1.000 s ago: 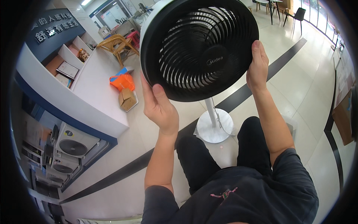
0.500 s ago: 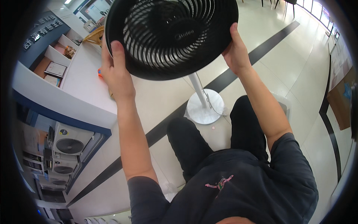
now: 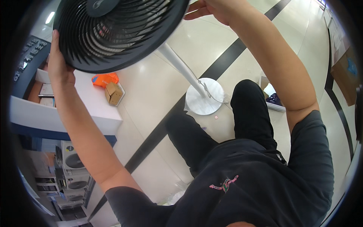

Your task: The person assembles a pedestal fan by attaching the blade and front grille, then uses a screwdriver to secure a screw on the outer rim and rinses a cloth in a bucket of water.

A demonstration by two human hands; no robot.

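A pedestal fan with a round black grille (image 3: pixel 124 62) fills the upper left, its face tilted toward me and its top cut off by the frame edge. My left hand (image 3: pixel 60 64) holds the grille's left rim, with part of the hand hidden behind it. On the other side, my right hand (image 3: pixel 217 9) has its fingers stretched apart, the tips at the right rim; whether they touch it I cannot tell. Below the grille a white pole (image 3: pixel 179 66) slants down to a round white marbled base (image 3: pixel 204 102) on the floor. A cord lies looped beside the pole.
At left a white counter (image 3: pixel 94 108) bears an orange packet (image 3: pixel 104 80) and a brown cardboard piece (image 3: pixel 112 94). Outdoor air-conditioner units (image 3: pixel 73 160) stand lower left. An open white box (image 3: pixel 276 106) sits right of my knee; a large carton (image 3: pixel 345 77) is far right.
The fan head has swung left and tilted. My left hand went left with it; my right hand has lost its thumb-over-rim grip and its fingers are now spread. More of the pole shows.
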